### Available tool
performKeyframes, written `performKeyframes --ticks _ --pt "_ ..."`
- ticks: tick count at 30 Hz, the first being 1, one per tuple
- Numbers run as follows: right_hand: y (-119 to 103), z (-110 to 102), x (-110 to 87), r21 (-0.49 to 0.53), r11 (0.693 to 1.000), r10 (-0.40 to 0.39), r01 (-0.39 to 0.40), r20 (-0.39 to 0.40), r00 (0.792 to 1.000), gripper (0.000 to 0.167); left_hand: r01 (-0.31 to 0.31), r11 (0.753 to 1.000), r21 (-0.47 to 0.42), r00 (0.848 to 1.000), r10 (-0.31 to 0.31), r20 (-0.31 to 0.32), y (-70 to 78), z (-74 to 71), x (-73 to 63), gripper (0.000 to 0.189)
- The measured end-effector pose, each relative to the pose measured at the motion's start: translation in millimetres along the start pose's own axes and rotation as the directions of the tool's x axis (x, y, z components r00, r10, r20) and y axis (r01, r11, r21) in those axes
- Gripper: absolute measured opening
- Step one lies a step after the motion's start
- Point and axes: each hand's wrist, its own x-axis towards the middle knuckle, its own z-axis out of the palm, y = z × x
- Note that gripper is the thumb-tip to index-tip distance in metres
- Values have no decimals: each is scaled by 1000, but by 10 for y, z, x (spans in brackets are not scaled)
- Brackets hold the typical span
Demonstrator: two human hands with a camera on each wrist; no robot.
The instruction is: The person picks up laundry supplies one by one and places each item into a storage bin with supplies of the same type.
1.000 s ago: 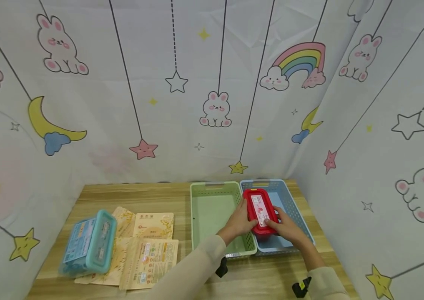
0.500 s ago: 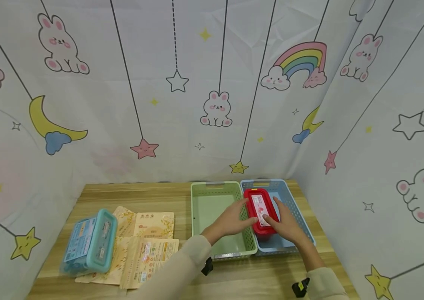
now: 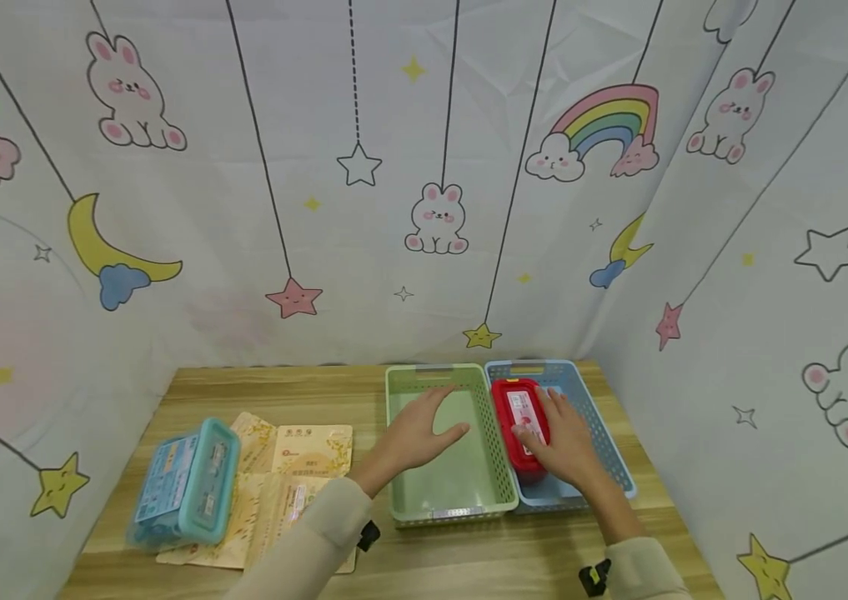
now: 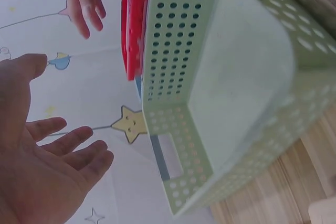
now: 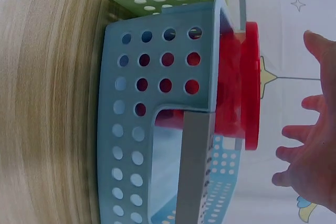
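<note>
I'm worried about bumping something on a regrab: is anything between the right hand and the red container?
Nothing visible. In the right wrist view, a clear gap separates the right hand from the red container, whose lid stands above the rim. Only lower down does the blue basket wall screen its side.

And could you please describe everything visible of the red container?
The red container is a plastic-looking, rounded oblong box, lid on, a white-and-pink label on top, a yellow detail at the far end. It stands upright in the blue basket, left of centre, lid above the rim; the right hand is apart from it.
</note>
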Motion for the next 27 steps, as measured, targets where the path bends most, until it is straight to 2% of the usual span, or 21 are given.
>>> performKeyframes --ticks 5,8,12,15,21,27 --pt "-62 26 20 -63 996 -60 58 -41 997 91 22 999 48 998 -19 -51 -74 -112 -139 74" --pt "-116 40 28 -87 993 -88 84 -42 995 91 23 992 123 995 -12 -95 -146 -147 -204 77" --pt "-172 80 39 -89 991 -106 101 -49 993 90 29 968 251 988 10 -153 -265 -183 -262 83" --pt "-209 125 49 -84 990 -117 112 -62 991 90 53 949 311 985 2 -172 -341 -218 -308 87" --pt "-304 199 63 -97 985 -152 145 -74 986 91 111 937 331 981 -51 -186 -460 -284 -414 97" --pt "-445 290 94 -55 979 -201 197 -74 977 92 165 937 307 976 -111 -188 -595 -358 -546 101"
